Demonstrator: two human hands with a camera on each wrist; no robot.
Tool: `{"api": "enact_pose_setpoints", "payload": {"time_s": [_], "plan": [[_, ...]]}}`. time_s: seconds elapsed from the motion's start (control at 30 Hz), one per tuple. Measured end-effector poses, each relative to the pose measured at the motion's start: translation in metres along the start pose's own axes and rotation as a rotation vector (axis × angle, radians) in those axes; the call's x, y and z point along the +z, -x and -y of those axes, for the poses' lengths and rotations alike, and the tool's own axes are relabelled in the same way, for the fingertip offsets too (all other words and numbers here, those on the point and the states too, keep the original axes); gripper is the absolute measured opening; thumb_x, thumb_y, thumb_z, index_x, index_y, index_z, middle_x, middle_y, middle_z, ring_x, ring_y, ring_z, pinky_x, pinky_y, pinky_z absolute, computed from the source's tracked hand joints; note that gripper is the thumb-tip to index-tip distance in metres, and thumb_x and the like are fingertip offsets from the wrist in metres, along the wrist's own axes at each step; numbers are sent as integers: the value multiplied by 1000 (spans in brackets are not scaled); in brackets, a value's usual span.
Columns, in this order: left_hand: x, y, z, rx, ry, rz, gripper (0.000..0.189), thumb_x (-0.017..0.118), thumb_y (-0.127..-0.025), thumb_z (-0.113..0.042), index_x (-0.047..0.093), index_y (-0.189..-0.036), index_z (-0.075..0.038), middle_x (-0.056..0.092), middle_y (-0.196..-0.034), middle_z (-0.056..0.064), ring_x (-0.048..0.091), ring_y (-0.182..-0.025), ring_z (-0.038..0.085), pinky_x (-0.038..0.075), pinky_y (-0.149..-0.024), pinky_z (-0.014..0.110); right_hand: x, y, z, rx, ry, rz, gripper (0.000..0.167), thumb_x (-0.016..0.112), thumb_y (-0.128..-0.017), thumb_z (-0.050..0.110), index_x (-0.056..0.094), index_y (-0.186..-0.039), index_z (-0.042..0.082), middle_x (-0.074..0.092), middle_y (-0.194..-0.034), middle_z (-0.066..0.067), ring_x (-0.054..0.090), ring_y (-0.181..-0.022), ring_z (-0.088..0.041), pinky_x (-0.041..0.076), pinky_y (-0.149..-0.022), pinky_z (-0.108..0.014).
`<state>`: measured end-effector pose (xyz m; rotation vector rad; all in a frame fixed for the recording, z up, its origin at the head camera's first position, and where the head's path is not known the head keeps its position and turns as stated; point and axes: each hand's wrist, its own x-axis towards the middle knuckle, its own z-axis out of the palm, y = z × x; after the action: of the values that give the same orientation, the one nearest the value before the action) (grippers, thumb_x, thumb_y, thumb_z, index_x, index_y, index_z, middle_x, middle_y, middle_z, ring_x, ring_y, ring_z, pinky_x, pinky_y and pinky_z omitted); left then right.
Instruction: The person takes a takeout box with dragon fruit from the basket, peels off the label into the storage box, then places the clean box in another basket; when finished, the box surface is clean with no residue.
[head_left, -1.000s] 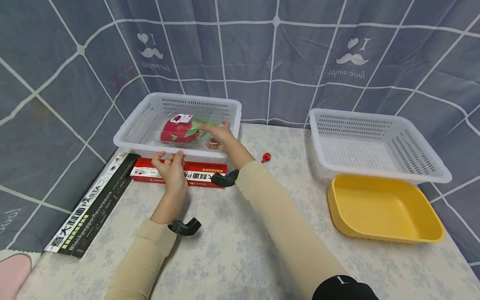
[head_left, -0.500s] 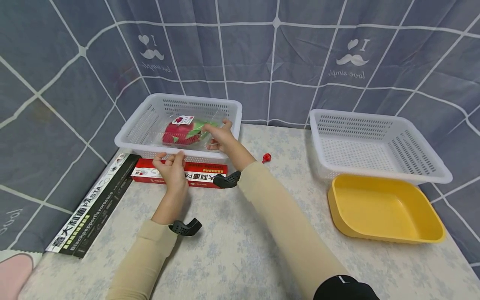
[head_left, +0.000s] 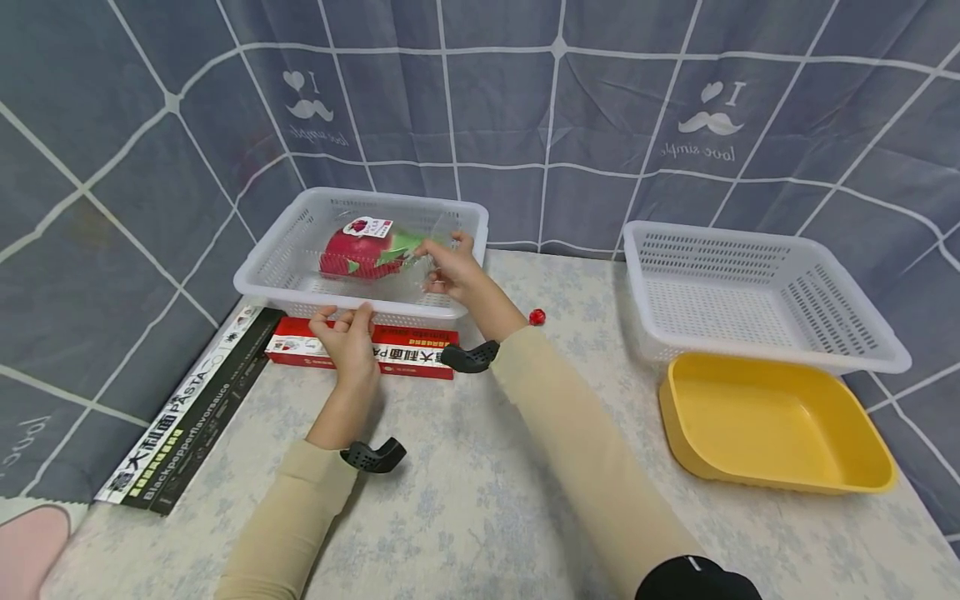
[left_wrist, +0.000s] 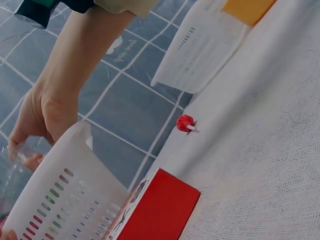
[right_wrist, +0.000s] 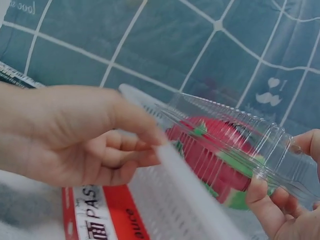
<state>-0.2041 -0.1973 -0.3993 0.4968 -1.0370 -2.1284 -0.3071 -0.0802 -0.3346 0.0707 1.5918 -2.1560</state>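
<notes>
A dragon fruit (head_left: 354,253), pink with green scales, sits inside a clear plastic box (right_wrist: 272,137) with a white label (head_left: 367,227). That box is in, or partly raised from, the left white basket (head_left: 258,287); the head view leaves this unclear. My right hand (head_left: 463,275) grips the box's right end, thumb on one side and fingers on the other in the right wrist view. With thumb and fingers my left hand (head_left: 348,346) pinches the basket's front rim. Just below that rim lies a red pasta box (head_left: 412,354), partly covered by my left hand.
A long black pasta box (head_left: 195,408) lies along the left side. A red-wrapped lollipop (left_wrist: 185,123) rests right of the basket. Farther right stand a second white basket (head_left: 885,346) and a yellow tub (head_left: 772,417). A grid-patterned curtain (head_left: 510,108) hangs behind.
My right hand and the clear box with the dragon fruit have moved slightly upward in the head view. My left hand keeps its hold on the basket rim.
</notes>
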Motion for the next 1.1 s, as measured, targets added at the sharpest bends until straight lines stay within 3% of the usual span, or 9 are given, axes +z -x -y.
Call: {"api": "enact_pose_setpoints", "payload": {"time_s": [0.17,0.4,0.63,0.73,0.87,1.1], "plan": [[-1,-1,-1,-4,-13,6,43,62,-87,8,30,-106,-14,50,-76,5,56,-66,14,47,-68,24,-6,4,15,-18,-22,7,82,63,-85,5,12,-147,24,38,-97,-11,33,-51,-12,44,-41,-24],[-1,-1,-2,-9,-22,7,42,63,-89,6,30,-106,-15,51,-76,4,56,-67,13,47,-70,24,-13,9,32,-8,-84,23,78,62,-86,3,15,-144,26,35,-83,-5,32,-51,-13,41,-41,-23],[-2,0,-2,3,-27,8,42,62,-89,6,31,-106,-14,49,-75,4,56,-66,14,46,-69,24,-22,14,45,-7,-95,28,72,61,-87,5,18,-141,27,35,-92,-5,33,-55,-12,42,-42,-23],[-2,0,-1,8,-19,12,42,62,-88,8,31,-106,-14,49,-74,4,55,-65,14,47,-68,24,-26,17,50,-12,-88,24,69,60,-87,5,21,-140,26,37,-88,-4,33,-54,-12,40,-41,-23],[-1,0,0,7,3,9,43,62,-87,10,31,-105,-13,48,-72,4,53,-63,14,47,-67,24,-33,21,56,-23,-102,27,58,59,-86,3,28,-131,24,37,-82,-4,34,-51,-12,39,-40,-22],[0,1,1,18,15,8,43,62,-86,12,32,-105,-13,47,-71,4,51,-61,16,46,-63,22,-51,32,69,-54,-114,42,40,56,-89,3,33,-116,21,35,-95,-5,32,-53,-12,34,-41,-21]]}}
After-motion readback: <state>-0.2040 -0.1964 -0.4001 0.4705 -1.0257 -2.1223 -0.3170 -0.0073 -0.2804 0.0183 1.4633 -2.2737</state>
